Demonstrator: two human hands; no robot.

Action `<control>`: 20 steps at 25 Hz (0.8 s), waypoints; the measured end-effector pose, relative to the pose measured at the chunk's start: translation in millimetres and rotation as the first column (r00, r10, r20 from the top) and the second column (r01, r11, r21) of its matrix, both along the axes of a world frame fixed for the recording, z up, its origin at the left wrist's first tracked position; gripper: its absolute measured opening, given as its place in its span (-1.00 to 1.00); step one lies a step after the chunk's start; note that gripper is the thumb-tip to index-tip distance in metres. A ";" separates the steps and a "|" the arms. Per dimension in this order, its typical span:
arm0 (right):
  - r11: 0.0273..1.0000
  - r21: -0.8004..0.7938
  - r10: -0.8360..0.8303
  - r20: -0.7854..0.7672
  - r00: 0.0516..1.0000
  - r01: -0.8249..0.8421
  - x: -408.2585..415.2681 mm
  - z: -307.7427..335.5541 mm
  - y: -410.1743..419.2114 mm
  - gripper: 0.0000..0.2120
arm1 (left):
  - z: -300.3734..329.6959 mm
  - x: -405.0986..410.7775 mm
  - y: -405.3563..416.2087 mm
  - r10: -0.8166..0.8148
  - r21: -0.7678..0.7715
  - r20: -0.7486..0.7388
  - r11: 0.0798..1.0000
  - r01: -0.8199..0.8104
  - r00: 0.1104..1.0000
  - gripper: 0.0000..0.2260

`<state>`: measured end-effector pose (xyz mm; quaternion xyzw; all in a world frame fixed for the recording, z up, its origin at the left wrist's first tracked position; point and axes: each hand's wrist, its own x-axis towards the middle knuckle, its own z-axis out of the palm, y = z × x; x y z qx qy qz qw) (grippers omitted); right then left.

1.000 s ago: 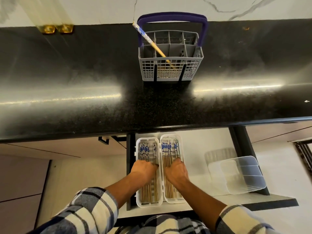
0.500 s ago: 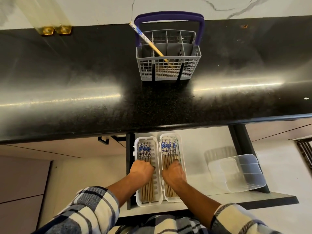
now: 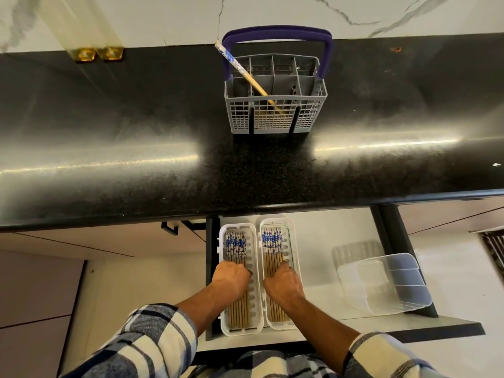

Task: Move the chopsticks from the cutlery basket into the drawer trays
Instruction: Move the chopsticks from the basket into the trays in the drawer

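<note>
Your left hand (image 3: 231,278) lies on the wooden chopsticks with blue and white tops (image 3: 236,268) in the left white plastic tray (image 3: 221,309). Your right hand (image 3: 282,281) lies on the same kind of chopsticks in the right white plastic tray (image 3: 294,255). Both hands have their backs up and their fingers bent down onto the sticks. You cannot see the fingertips, so it is not clear if the hands hold any sticks or only press on them.

The two trays sit side by side, touching, at the left end of the open white drawer (image 3: 327,241). The sticks in both trays lie flat in neat rows, with the painted tops at the far end.

One more wooden chopstick with a blue and white top (image 3: 240,70) stands in the grey plastic cutlery basket with a dark blue handle (image 3: 275,115). It leans to the left, and its painted top pokes out over the basket's rim. The basket stands on the shiny black stone bench (image 3: 136,132), well apart from the drawer.

A clear plastic box (image 3: 387,287) lies tipped at the right end of the drawer. Your checked sleeves (image 3: 147,339) are pushed up your arms. Behind the bench is a white marble wall (image 3: 163,15).
</note>
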<state>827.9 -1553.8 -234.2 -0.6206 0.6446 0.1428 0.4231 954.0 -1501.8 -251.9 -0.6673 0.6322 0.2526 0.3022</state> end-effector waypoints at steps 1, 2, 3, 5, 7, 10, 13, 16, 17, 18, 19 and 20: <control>1.000 -0.005 -0.006 0.001 1.000 0.006 -0.1 4.9 -1.0 -0.55 | 3.8 -0.5 -1.3 0.009 0.009 -0.015 1.000 -0.009 1.000 -0.79; 1.000 -0.002 -0.006 0.008 1.000 0.006 -1.7 11.9 -3.6 -0.55 | 10.5 -0.5 -3.2 0.029 0.020 -0.041 0.999 -0.029 0.999 -0.77; 1.000 -0.007 0.005 0.032 0.999 -0.005 -3.8 22.4 -8.2 -0.58 | 20.5 1.5 -5.1 0.072 0.028 -0.080 0.997 -0.070 0.994 -0.74; 0.998 -0.039 0.058 0.121 0.991 -0.054 -9.0 52.4 -26.9 -0.66 | 50.9 16.9 -11.9 0.233 -0.015 -0.217 0.970 -0.242 0.948 -0.68; 0.987 -0.145 0.098 0.236 0.967 -0.065 -8.8 99.5 -54.8 -0.66 | 97.5 45.2 -25.1 0.368 -0.158 -0.431 0.868 -0.470 0.824 -0.65; 0.887 -0.458 0.165 0.431 0.887 0.057 12.6 191.1 -106.7 -0.60 | 181.8 87.1 -61.2 0.322 -0.435 -0.709 0.500 -0.749 0.627 -0.61; 0.749 -0.633 0.271 0.562 0.781 0.196 47.6 271.0 -155.2 -0.61 | 257.6 109.6 -104.7 0.115 -0.516 -0.840 0.136 -0.846 0.530 -0.62; 0.686 -0.677 0.349 0.628 0.696 0.268 84.6 312.6 -196.5 -0.64 | 302.5 122.0 -142.0 0.040 -0.468 -0.883 -0.022 -0.883 0.467 -0.57; 0.672 -0.696 0.374 0.612 0.696 0.251 97.3 315.6 -208.5 -0.66 | 307.5 126.4 -153.4 0.051 -0.429 -0.903 -0.052 -0.902 0.427 -0.55; 0.662 -0.718 0.397 0.579 0.712 0.214 110.0 314.5 -219.2 -0.67 | 305.7 130.9 -164.9 0.076 -0.382 -0.923 -0.068 -0.922 0.377 -0.54; 0.655 -0.739 0.420 0.529 0.737 0.157 122.6 308.6 -229.8 -0.69 | 301.4 132.4 -175.0 0.112 -0.342 -0.936 -0.067 -0.937 0.333 -0.52; 0.647 -0.757 0.446 0.469 0.763 0.087 134.7 301.7 -239.3 -0.71 | 292.7 134.0 -186.0 0.169 -0.319 -0.937 -0.058 -0.946 0.306 -0.53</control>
